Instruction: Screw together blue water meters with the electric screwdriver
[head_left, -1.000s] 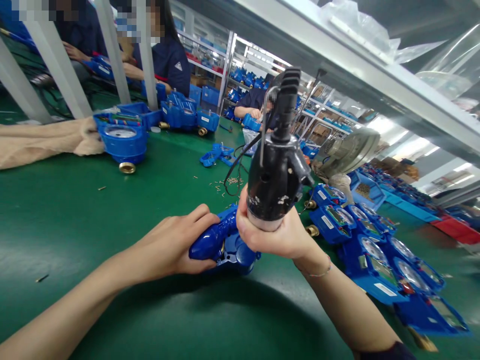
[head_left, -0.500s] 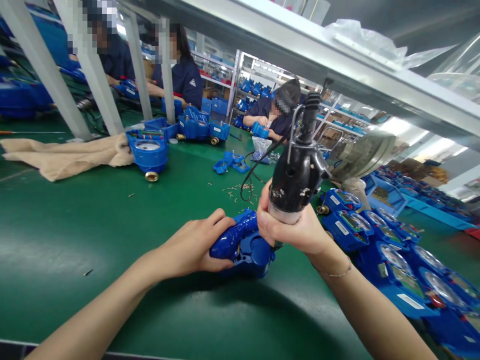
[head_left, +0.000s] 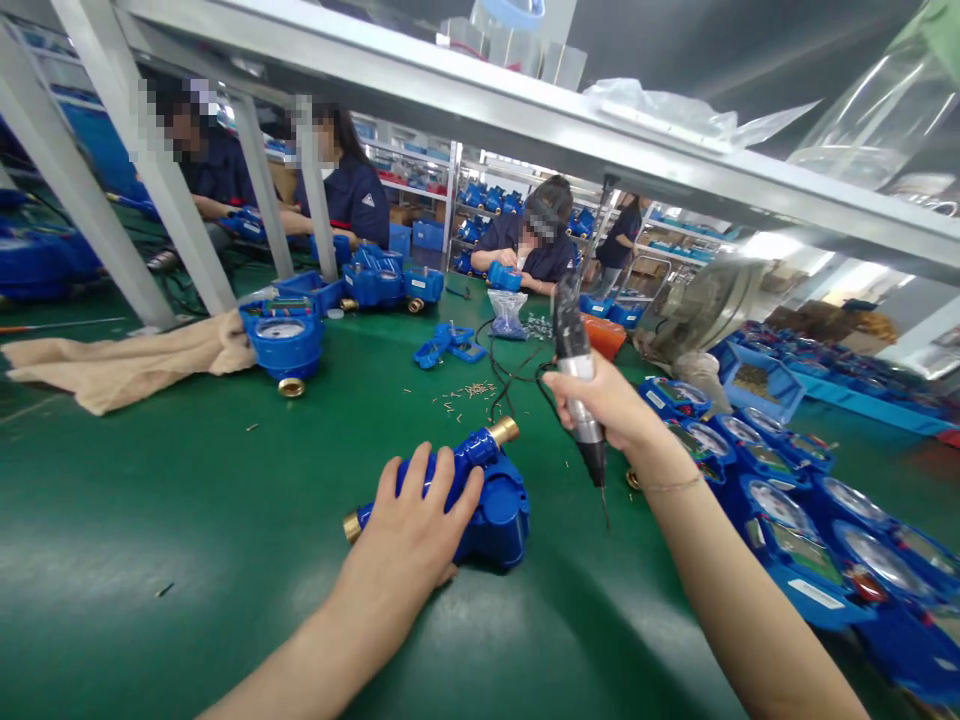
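A blue water meter (head_left: 501,512) with brass pipe ends lies on the green bench, its back side up. My left hand (head_left: 416,525) lies over its pipe body, fingers spread and gripping it, the thumb side lower down against the housing. To the right of the meter, my right hand (head_left: 604,400) is wrapped around an electric screwdriver (head_left: 587,428). The screwdriver's bit points down, apart from the meter. A small heap of screws (head_left: 476,390) lies behind the meter, and loose blue plastic parts (head_left: 448,345) lie farther back.
Rows of open blue meters (head_left: 787,545) stand on the right. Another meter (head_left: 283,345) sits by a beige cloth (head_left: 135,355) on the left. A metal shelf beam (head_left: 480,90) crosses overhead. A bag of small parts (head_left: 508,315) and co-workers are across the bench.
The screwdriver has moved off the meter to the right, and its bit now shows. My left hand has shifted over the top of the meter, which has turned, exposing both brass ends.
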